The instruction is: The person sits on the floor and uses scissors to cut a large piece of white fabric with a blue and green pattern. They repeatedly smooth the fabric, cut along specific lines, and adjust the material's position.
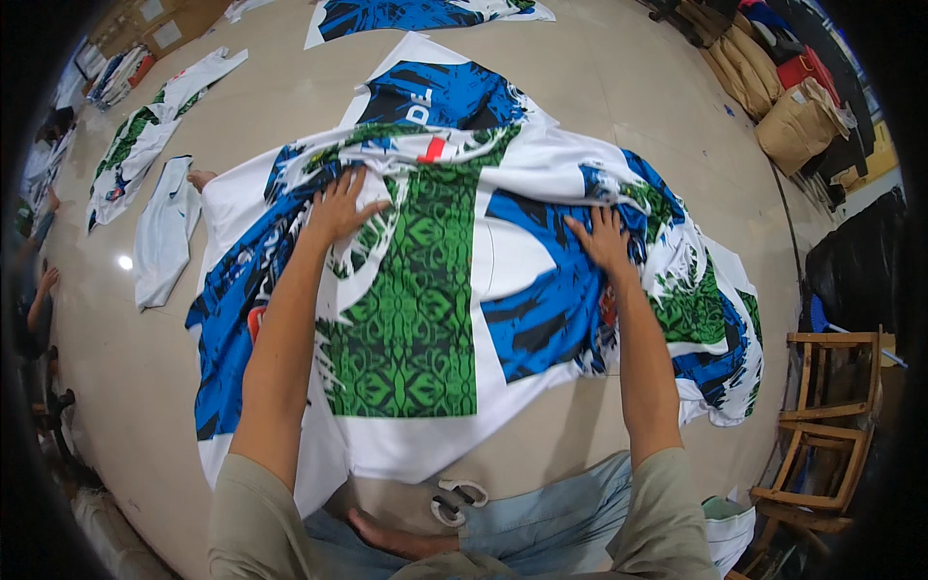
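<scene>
A heap of printed fabric (396,319) in green, blue and white lies spread and rumpled on the floor before me. My left hand (343,203) rests on its upper left part, fingers spread over a white and green area. My right hand (599,232) lies on a blue section at the right, also with fingers apart. Another blue and white panel (435,92) shows beyond the heap's folded top edge. A small white and dark looped item, possibly scissors (459,491), lies by my legs below the fabric.
Narrow printed pieces (145,135) and a white piece (162,232) lie at left, with another panel (406,14) at the top. Paper sacks (793,126), a black bag (860,251) and wooden stools (817,464) line the right. Other people's limbs (43,290) show at the far left.
</scene>
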Demonstrator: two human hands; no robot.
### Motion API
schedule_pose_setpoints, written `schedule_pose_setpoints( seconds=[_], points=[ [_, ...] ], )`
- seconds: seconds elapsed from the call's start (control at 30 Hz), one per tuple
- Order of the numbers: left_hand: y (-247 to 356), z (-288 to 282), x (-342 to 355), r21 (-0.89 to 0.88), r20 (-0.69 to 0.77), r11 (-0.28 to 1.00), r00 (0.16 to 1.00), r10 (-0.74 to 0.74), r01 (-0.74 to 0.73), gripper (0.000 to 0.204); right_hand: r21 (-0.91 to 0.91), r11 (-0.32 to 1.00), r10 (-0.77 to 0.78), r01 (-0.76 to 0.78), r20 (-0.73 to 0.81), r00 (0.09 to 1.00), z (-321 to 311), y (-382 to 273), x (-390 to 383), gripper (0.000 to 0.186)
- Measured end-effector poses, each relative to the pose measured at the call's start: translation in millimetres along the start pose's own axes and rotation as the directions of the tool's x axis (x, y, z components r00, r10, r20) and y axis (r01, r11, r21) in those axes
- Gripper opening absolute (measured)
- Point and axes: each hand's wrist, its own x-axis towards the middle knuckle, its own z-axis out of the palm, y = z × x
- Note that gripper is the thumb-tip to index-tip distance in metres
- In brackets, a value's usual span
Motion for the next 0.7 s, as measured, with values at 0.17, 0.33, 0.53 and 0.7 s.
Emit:
schedule_pose_setpoints(
  seconds=[0.17, 0.33, 0.53, 0.7],
  points=[
    [59, 7, 10, 0.01, -0.299, 1.0, 0.954, 0.022, -0.02, 0.09, -0.157, 0.988, -0.03, -0.001, -0.195, 0.98, -16, -21, 29, 0.086],
    [103, -11, -188, -0.199, -0.248, 0.973, 0.967, 0.064, -0.115, 0.088, 0.035, 0.884, -0.42, 0.466, -0.379, 0.825, -41, -67, -148, 0.056],
    [56, 9, -334, -0.21, 0.05, 0.973, 0.995, -0.087, 0.096, 0.101, 0.184, 0.951, -0.172, 0.248, -0.351, 0.92, -43, 14, -267, 0.044],
    [25, 23, -322, -0.138, 0.126, 0.987, 0.99, -0.063, 0.081, 0.116, 0.238, 0.937, -0.205, 0.257, -0.221, 0.953, -40, 71, -210, 0.015]
  ],
)
